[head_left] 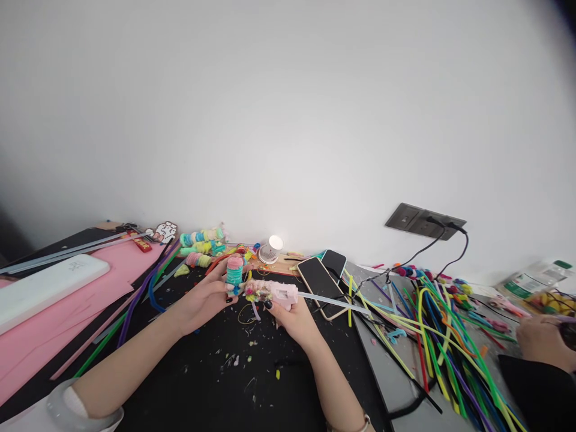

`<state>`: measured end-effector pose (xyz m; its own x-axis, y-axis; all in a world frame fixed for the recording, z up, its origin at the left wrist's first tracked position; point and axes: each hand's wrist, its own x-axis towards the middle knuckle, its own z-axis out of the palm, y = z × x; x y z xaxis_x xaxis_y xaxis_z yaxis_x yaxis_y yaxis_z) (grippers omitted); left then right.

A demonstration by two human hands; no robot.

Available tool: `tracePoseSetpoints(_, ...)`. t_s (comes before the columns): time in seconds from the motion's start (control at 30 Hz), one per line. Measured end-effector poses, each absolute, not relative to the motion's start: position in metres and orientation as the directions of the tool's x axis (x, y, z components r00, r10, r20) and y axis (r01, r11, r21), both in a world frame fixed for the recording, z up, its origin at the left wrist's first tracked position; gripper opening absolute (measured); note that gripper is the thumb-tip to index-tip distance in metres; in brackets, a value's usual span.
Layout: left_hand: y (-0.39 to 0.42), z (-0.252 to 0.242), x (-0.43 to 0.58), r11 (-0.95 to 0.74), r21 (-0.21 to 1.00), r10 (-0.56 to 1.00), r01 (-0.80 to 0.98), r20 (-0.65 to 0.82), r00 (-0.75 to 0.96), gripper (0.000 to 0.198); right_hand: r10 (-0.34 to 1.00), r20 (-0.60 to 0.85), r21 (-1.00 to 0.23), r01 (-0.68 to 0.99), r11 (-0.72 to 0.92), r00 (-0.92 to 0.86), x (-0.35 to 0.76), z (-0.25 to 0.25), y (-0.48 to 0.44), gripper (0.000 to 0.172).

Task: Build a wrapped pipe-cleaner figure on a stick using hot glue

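My left hand (198, 303) is closed around a small upright roll of wound pipe cleaner (234, 272), pink on top and teal below. In my right hand (292, 321) is a pale pink hot glue gun (284, 294), with fuzz and coloured bits stuck along its front. A long translucent glue stick (333, 301) runs out of the gun's back end to the right. The gun's nozzle end points left, close to the roll; whether they touch I cannot tell. Behind my left hand lie more striped pipe-cleaner rolls (201, 235).
A paper cup (271, 248) stands by the wall, left of two phones (321, 287). Loose pipe cleaners (445, 336) cover the right side, near another person's hand (544, 342). Cords hang from a wall socket (425, 221). Pink sheets (58, 342) and a white power bank (54, 288) lie left.
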<state>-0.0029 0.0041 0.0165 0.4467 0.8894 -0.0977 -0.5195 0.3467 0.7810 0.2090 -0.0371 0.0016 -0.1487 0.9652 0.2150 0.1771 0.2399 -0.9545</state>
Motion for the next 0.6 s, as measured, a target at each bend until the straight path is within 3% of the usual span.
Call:
tracePoseSetpoints(0.27, 0.0051, 0.0138, -0.0044, 0.340, 0.782, 0.893, -0.522, -0.095, 0.439, 0.054, 0.959, 0.241, -0.955, 0.141, 0.262, -0.150, 0.2097, 0.0036, -0.0374, 0.028)
tracePoseSetpoints(0.6, 0.0075, 0.0121, -0.0061, 0.345, 0.797, 0.878, -0.495, -0.088, 0.470, 0.065, 0.950, 0.264, -0.953, 0.106, 0.283, -0.170, 0.2107, 0.0067, -0.0366, 0.033)
